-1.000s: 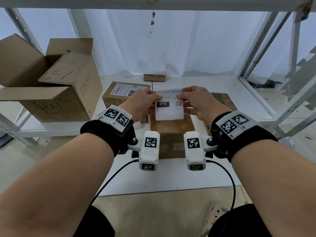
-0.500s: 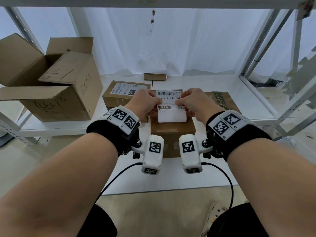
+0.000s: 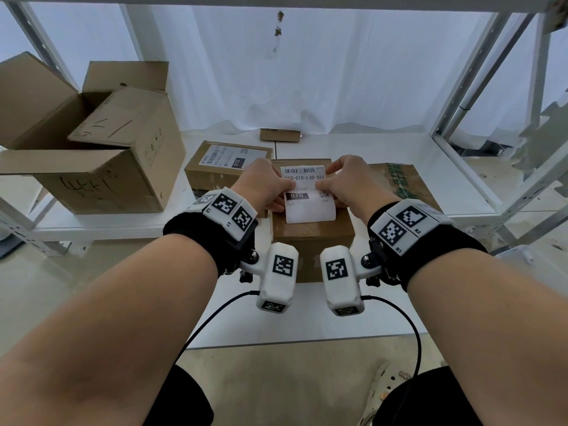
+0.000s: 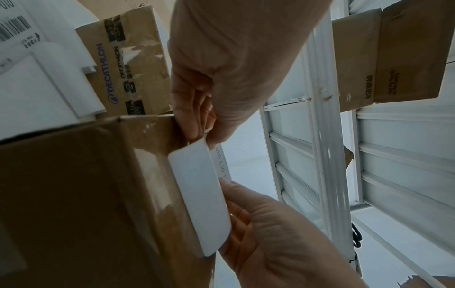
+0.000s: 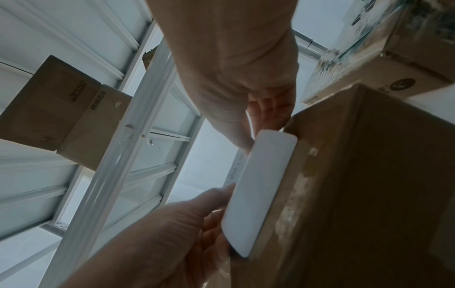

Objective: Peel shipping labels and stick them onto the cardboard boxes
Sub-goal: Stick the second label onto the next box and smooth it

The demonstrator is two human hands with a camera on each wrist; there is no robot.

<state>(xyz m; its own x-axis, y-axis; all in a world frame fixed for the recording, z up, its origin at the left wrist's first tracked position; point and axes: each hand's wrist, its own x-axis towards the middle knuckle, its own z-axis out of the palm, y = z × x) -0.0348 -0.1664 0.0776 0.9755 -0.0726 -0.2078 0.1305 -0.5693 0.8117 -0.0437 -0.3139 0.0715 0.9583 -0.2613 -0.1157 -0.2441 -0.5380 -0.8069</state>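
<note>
A white shipping label [image 3: 307, 195] printed with a barcode and "010" hangs just over the top of a small brown cardboard box [image 3: 310, 238] at the middle of the shelf. My left hand [image 3: 284, 193] pinches its left edge and my right hand [image 3: 326, 179] pinches its right edge. The label's near end curls down to the box top. In the left wrist view my left hand [image 4: 202, 134] holds the label [image 4: 199, 194] beside the box [image 4: 86, 194]. The right wrist view shows my right hand [image 5: 256, 136], the label's blank underside [image 5: 261, 185] and the box [image 5: 369, 185].
A box with a label on its top [image 3: 227, 167] stands just left of the middle box. A large open carton [image 3: 92, 155] sits at far left, a flat green-printed carton [image 3: 402, 186] at right, a small cardboard piece [image 3: 279, 135] at the back. White shelf [image 3: 384, 149], metal uprights [image 3: 461, 87] on the right.
Both hands have lowered the label toward the top of the middle box, and its near end now curls over the box top.
</note>
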